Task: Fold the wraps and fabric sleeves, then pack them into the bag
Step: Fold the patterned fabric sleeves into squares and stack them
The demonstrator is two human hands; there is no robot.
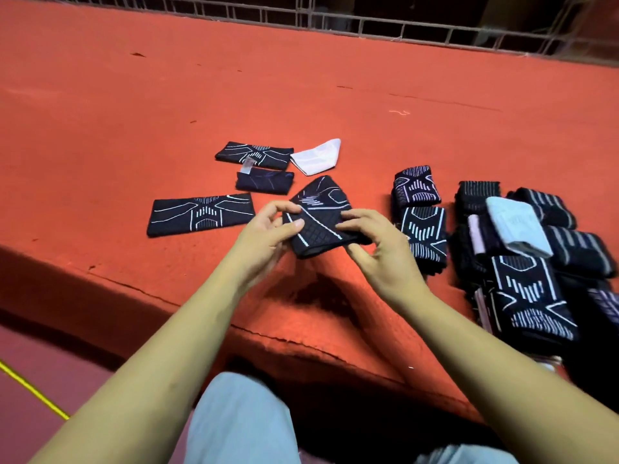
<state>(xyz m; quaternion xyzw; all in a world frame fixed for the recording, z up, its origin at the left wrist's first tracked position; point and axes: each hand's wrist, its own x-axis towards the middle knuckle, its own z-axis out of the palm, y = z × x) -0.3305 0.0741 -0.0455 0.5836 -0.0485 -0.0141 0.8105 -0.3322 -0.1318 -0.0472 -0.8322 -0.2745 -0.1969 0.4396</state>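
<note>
Both hands hold one dark patterned fabric sleeve [320, 216] just above the red ledge. My left hand [268, 234] pinches its left edge with thumb on top. My right hand [375, 242] grips its right side, fingers curled over the cloth. The sleeve looks partly folded and tilted. Flat on the ledge to the left lie a long dark sleeve [201, 214], another dark sleeve [254, 155], a small folded dark piece [264, 180] and a white piece [318, 156]. No bag is in view.
Folded dark sleeves [417, 187] stand in stacks to the right, beside a bigger pile [532, 262] with a pale blue piece on top. The red ledge [301, 78] drops off at its front edge above my knees. A metal grid fence runs along the back.
</note>
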